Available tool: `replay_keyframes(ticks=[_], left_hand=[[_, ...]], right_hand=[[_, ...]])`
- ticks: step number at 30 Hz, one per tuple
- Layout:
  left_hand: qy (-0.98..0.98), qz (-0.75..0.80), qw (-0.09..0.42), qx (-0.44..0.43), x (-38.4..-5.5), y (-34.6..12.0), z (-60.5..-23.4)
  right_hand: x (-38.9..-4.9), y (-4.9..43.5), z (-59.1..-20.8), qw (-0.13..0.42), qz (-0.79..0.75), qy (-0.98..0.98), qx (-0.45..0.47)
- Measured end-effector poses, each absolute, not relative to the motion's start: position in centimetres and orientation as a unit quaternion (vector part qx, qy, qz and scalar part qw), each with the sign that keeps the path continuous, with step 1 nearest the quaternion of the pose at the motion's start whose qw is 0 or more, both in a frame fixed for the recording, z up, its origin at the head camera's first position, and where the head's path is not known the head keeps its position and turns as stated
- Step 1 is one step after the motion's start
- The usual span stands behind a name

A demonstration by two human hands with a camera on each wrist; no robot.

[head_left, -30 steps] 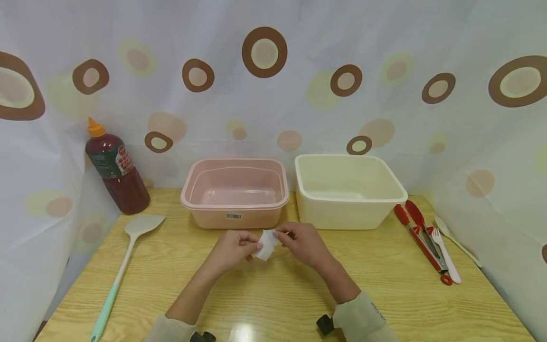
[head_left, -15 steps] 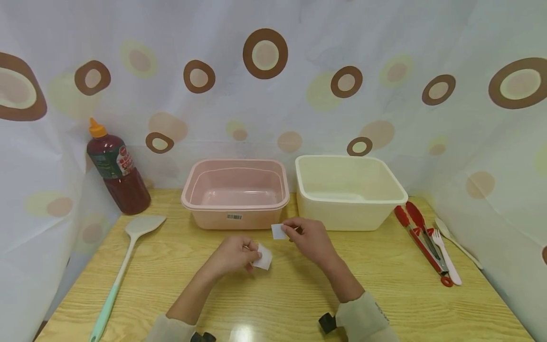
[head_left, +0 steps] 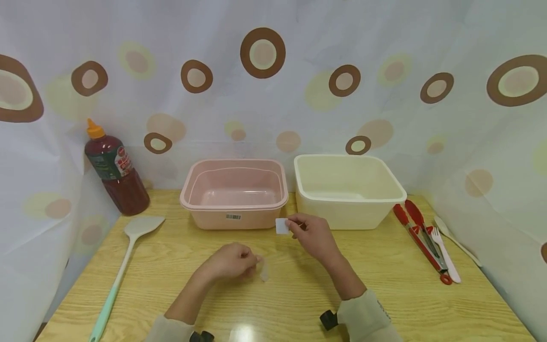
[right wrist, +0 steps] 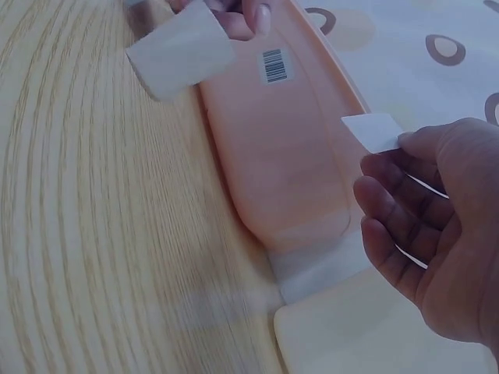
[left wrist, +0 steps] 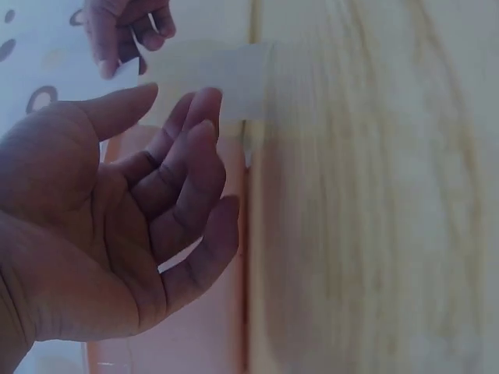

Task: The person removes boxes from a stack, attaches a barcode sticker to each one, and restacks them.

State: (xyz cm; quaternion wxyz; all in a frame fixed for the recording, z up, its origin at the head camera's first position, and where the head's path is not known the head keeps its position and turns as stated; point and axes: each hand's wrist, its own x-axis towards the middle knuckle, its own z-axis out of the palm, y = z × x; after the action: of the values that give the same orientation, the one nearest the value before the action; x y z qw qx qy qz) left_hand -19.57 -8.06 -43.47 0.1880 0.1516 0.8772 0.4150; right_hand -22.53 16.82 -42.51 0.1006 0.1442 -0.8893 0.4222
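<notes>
Between the thumb and fingers of my right hand (head_left: 314,237), a small white square of paper (head_left: 281,226) is pinched in front of the pink basin. In the right wrist view this square (right wrist: 374,132) looks flat and stiff. My left hand (left wrist: 132,202) has its thumb and fingers apart in the left wrist view, fingers loosely bent. A thin translucent piece (right wrist: 183,51), like film or backing paper, is close to the left fingertips. From the head it shows only as a blurred sliver (head_left: 264,271) above the table; whether it touches the fingers I cannot tell.
A pink basin (head_left: 235,207) and a cream basin (head_left: 342,211) stand at the back. On the left are a red sauce bottle (head_left: 124,187) and a turner (head_left: 115,285). Red tongs (head_left: 427,247), a pink fork (head_left: 448,259) and a cream spoon (head_left: 461,244) lie right.
The hands have drawn apart, and the white square has separated from the translucent piece. My right hand moved slightly right with the square. The left hand moved down and its fingers came off the piece.
</notes>
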Motion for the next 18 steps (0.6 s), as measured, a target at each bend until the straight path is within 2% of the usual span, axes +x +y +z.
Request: replay_keyframes(ticks=[6, 10, 15, 18], left_hand=[[0.876, 0.445, 0.132, 0.132, -19.3, -7.5, -42.2], [0.84, 0.506, 0.122, 0.153, -19.1, -6.4, -41.6], [0.832, 0.525, 0.112, 0.138, -18.9, -5.9, -41.5], [0.824, 0.543, 0.107, 0.124, -18.9, -5.9, -41.7]], right_hand=[[-22.5, 16.5, -42.7, 0.119, 0.403, -0.895, 0.148], [-22.1, 15.8, -42.7, 0.153, 0.357, -0.902, 0.19], [-21.5, 14.9, -42.5, 0.201, 0.306, -0.894, 0.26], [-21.1, 14.6, -42.3, 0.206, 0.297, -0.887, 0.289]])
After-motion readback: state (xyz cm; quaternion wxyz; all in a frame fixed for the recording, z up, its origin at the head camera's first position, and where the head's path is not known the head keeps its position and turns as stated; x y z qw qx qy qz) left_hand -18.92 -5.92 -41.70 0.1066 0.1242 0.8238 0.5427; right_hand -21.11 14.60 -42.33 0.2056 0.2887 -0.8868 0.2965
